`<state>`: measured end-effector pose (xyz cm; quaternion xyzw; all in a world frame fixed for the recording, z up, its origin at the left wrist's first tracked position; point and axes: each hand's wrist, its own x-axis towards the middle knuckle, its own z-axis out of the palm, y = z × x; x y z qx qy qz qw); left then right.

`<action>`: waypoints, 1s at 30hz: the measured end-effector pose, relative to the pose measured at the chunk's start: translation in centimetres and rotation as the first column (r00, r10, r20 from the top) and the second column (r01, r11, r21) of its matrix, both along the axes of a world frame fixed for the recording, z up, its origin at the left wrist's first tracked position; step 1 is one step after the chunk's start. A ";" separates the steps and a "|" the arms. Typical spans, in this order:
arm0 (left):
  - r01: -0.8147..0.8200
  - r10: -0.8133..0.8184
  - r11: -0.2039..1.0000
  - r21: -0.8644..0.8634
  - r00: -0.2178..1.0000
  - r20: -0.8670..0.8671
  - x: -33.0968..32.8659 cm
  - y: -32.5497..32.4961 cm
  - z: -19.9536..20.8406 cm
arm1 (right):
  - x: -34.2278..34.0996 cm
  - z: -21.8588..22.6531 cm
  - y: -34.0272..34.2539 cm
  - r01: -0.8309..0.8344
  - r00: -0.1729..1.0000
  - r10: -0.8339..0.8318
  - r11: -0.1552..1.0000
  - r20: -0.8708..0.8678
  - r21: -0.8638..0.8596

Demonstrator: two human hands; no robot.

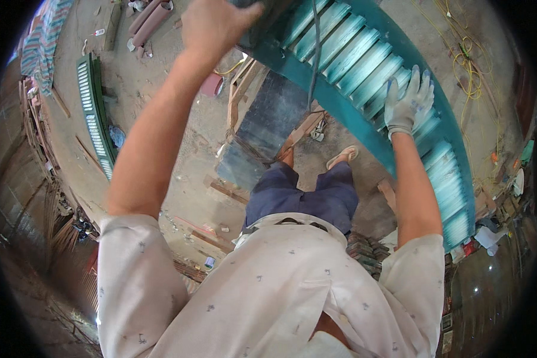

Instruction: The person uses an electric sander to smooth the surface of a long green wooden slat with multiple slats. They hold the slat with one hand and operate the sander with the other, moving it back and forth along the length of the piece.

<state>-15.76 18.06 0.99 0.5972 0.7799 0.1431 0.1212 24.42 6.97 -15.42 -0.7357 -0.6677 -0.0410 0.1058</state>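
Note:
A long green louvered shutter panel (444, 113) runs from the top middle down the right side, its slats worn pale and whitish. On its slats rests my right hand (409, 102), in a light glove with the fingers spread. My bare left hand (215, 30) is at the top edge, its thumb stretched toward a dark object (265, 27) at the panel's near-left end. The frame's edge cuts off and blurs its other fingers, so its grip is unclear. A dark cable (315, 65) hangs across the panel's frame.
Below the panel are a wooden stand (243, 89) and a dark board (262, 119). Another green louvered panel (92, 113) lies at left, near reddish pipes (150, 25). A yellow cord (471, 65) tangles on the floor at right. Scrap wood (227, 192) lies near my feet.

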 end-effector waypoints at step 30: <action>0.732 -0.731 0.673 -0.106 0.680 0.054 12.1 17.8 1.7 | -0.6 2.7 -0.3 0.007 0.990 -0.031 0.986 -0.139 -0.168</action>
